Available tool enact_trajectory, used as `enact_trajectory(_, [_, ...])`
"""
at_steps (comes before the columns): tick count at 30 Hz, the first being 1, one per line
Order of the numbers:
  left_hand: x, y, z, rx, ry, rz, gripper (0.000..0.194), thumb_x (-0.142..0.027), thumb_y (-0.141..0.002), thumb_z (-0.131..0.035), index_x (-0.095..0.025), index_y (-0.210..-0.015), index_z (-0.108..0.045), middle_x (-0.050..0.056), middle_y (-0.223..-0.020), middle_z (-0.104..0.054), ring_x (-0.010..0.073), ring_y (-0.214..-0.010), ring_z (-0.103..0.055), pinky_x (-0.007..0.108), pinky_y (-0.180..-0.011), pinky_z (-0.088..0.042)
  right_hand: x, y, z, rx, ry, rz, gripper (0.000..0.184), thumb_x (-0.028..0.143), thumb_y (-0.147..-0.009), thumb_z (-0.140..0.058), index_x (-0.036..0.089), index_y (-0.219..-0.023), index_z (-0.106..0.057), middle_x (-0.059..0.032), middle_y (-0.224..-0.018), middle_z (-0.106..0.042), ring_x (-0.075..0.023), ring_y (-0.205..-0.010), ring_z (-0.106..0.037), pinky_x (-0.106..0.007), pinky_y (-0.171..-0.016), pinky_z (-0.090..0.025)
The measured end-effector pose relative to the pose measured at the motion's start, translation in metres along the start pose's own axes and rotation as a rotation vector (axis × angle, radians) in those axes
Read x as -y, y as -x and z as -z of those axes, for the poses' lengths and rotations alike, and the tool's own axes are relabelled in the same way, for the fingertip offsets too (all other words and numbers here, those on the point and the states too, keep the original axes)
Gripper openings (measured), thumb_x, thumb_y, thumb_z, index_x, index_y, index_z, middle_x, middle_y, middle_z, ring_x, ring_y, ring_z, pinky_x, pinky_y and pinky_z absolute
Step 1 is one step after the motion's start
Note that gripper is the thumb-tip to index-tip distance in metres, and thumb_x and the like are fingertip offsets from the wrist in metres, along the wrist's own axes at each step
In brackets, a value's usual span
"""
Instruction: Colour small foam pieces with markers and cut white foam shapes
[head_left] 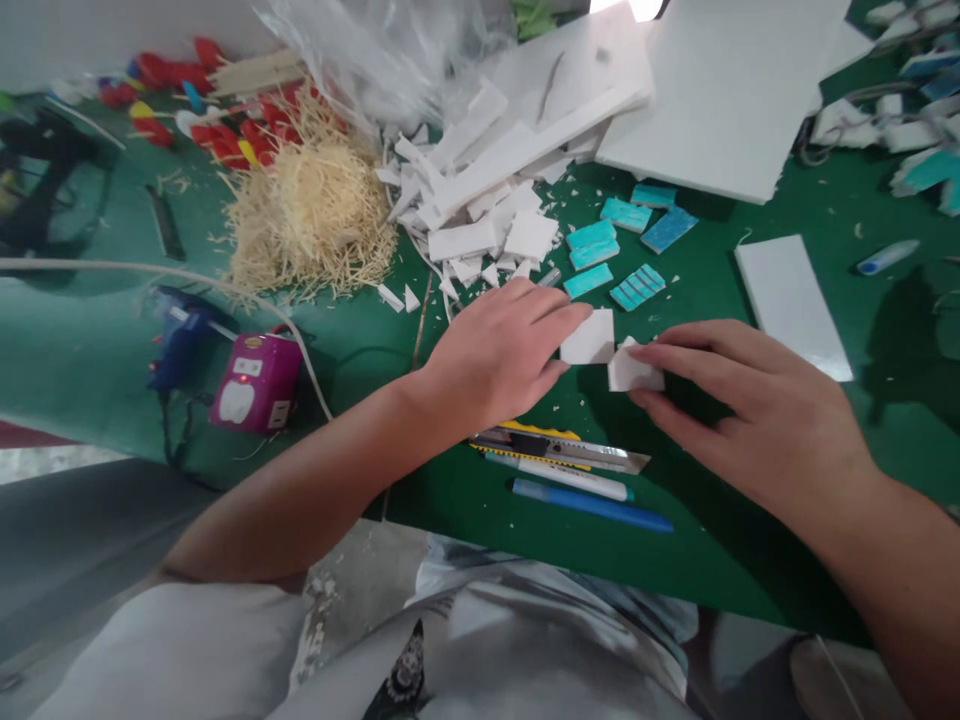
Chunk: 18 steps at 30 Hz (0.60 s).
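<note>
My left hand (502,345) is closed on the left edge of a small white foam piece (589,337), with thumb and fingertips at its side. Between the thumb and fingers of my right hand (739,400) is a second small white foam block (632,370), close to the first piece's lower right corner. Just below lie a yellow and black utility knife (559,447) with its blade out, a white marker (577,478) and a blue pen (592,504). Several turquoise-painted foam pieces (592,243) rest above my hands.
White foam scraps (480,220) and wood-straw shavings (311,200) are heaped at the back. Large foam sheets (705,110) lie behind, and a white foam strip (795,300) is on the right. A purple power adapter (256,385), blue glue gun (180,335) and white cable (225,283) occupy the left.
</note>
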<state>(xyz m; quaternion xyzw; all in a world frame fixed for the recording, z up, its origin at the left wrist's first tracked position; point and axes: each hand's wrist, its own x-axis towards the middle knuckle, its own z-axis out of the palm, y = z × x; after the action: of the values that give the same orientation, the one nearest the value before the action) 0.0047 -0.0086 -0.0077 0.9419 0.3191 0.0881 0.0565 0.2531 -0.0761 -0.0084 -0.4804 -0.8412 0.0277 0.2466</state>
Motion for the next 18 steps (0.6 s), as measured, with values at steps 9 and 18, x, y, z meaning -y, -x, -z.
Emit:
enact_trajectory(9, [-0.006,0.0,-0.006,-0.034,0.029,-0.108,0.042,-0.032,-0.104,-0.062,-0.011,-0.14,-0.059,0.012,-0.125,-0.074,0.0256,-0.112,-0.067,0.036,-0.098,-0.053,-0.003,0.0,-0.01,-0.015,0.019,0.109,0.023,0.019,-0.094,-0.07,0.025,-0.116,-0.071,-0.0069,-0.105,-0.079,-0.0231,-0.089,-0.076,-0.038,-0.073,-0.061])
enact_trajectory(18, [-0.006,0.0,-0.007,-0.001,0.014,-0.139,0.043,-0.033,-0.106,-0.059,-0.011,-0.143,-0.056,0.013,-0.127,-0.074,0.0255,-0.114,-0.067,0.037,-0.102,-0.051,0.001,-0.001,-0.018,-0.021,0.053,0.101,0.023,0.02,-0.094,-0.07,0.027,-0.116,-0.073,-0.0074,-0.107,-0.08,-0.0249,-0.09,-0.076,-0.04,-0.069,-0.06])
